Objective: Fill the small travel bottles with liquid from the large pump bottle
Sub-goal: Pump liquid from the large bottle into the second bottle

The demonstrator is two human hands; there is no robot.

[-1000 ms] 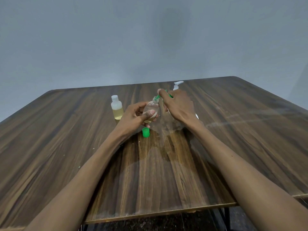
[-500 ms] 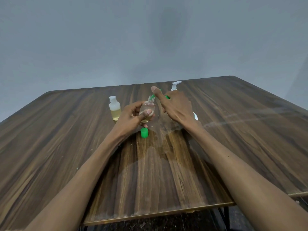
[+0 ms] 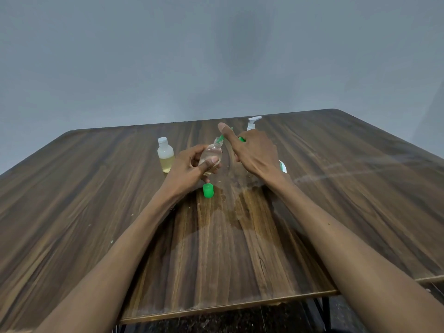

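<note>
My left hand (image 3: 189, 169) grips a small clear travel bottle (image 3: 211, 155), tilted with its neck pointing up and to the right. A green funnel-like piece (image 3: 221, 138) sits at that neck, pinched by my right hand (image 3: 254, 152), whose forefinger sticks out above it. Behind my right hand stands the large pump bottle; only its white pump head (image 3: 252, 122) shows clearly. A loose green cap (image 3: 208, 190) lies on the table just below my left hand. A second travel bottle (image 3: 165, 155) with a white cap stands at the left, partly filled with yellowish liquid.
The wooden table (image 3: 72, 200) carries a wet patch (image 3: 230, 207) in front of the hands. Its near edge runs below my forearms and its far edge meets a plain grey wall. A white rounded edge (image 3: 283, 167) peeks out beside my right wrist.
Both hands and the clear bottle have drifted slightly left. My right forefinger has stretched out further above the bottle's neck. The cap and the white-capped bottle stayed put.
</note>
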